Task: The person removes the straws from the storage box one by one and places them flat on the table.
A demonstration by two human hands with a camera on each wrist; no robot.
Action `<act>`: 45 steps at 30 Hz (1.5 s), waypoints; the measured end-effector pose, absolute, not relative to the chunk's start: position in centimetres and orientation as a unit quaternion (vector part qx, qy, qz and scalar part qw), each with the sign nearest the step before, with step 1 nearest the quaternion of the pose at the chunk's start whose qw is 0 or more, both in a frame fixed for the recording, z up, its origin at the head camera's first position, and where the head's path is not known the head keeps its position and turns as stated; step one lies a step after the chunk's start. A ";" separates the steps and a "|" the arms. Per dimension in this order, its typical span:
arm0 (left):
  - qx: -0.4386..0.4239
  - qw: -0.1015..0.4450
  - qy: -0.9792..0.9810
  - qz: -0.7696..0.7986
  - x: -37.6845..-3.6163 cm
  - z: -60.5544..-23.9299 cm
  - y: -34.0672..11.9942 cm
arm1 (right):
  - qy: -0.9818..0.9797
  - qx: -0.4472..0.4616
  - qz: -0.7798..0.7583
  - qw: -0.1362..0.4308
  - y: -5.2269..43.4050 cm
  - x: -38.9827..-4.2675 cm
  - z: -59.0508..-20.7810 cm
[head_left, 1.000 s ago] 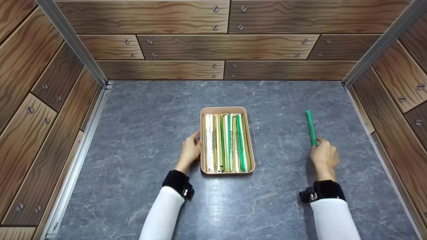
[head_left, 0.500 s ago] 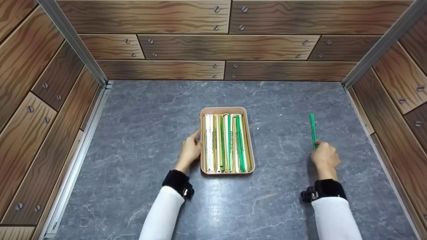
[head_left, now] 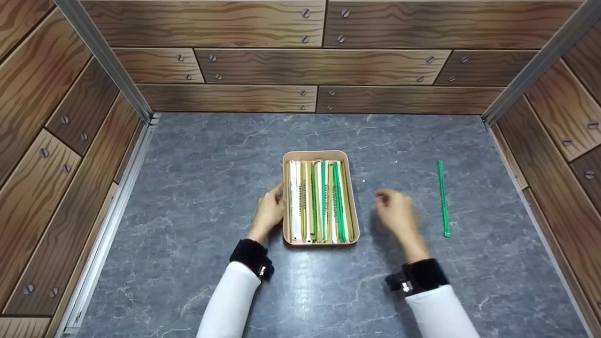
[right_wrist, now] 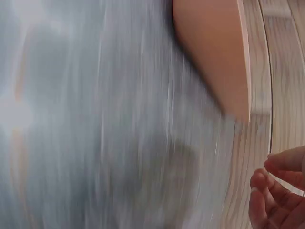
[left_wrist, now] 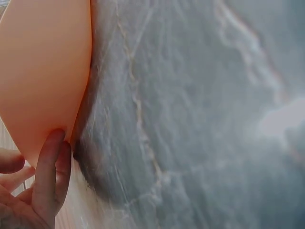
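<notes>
Two hands are at work over a grey marbled tabletop [head_left: 197, 188], one on each side of a shallow peach-coloured tray [head_left: 313, 156] that holds a row of green, white and tan sticks [head_left: 319, 202] lying lengthwise. The left hand [head_left: 268, 212] rests against the tray's left wall; in the left wrist view its fingers [left_wrist: 47, 167] lie straight along the tray's [left_wrist: 43, 71] smooth outer side, touching it without curling round anything. The right hand [head_left: 396, 213] hangs just beyond the tray's right wall, apart from it, blurred by motion, and holds nothing; its fingers [right_wrist: 274, 191] look loosely curled in the right wrist view, where the tray's [right_wrist: 214, 57] side shows above and to the left of them. One single green stick [head_left: 443, 197] lies flat on the tabletop on the far side of the right hand's fingers from the tray, clear of the hand and pointing away from the person. Wood-grain panels [head_left: 319, 65] with screw heads wall in the tabletop behind and on both sides.
</notes>
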State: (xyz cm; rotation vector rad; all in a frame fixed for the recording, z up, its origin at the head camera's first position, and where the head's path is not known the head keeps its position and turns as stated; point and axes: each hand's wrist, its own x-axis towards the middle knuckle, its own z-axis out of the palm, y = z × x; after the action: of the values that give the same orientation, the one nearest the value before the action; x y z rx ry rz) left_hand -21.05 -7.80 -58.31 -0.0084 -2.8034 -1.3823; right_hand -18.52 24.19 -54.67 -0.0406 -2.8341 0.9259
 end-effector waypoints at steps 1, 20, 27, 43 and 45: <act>-0.003 0.011 -0.898 -0.439 -21.1 -58.3 -7.8 | -0.944 0.004 0.321 0.080 23.2 -18.5 -54.7; 0.001 -0.010 -0.884 -0.467 -20.9 -58.3 -7.7 | -0.946 0.122 0.299 -0.034 13.3 -18.1 -56.9; -0.001 -0.018 -0.889 -0.458 -20.9 -58.2 -7.6 | -0.960 0.084 0.261 -0.066 13.2 -18.1 -57.5; 0.003 -0.019 -0.886 -0.464 -20.9 -58.3 -7.6 | -0.956 0.084 0.277 -0.054 13.4 -18.1 -57.9; -0.001 -0.016 -0.888 -0.459 -20.9 -58.4 -7.6 | -0.959 0.087 0.266 -0.052 13.4 -18.1 -58.0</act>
State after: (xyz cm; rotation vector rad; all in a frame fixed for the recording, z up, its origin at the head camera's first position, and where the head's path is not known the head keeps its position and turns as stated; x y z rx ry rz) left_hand -20.87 -7.59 -58.39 -0.0023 -2.8196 -1.4572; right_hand -18.06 13.36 -57.98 0.2821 -3.1155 0.8634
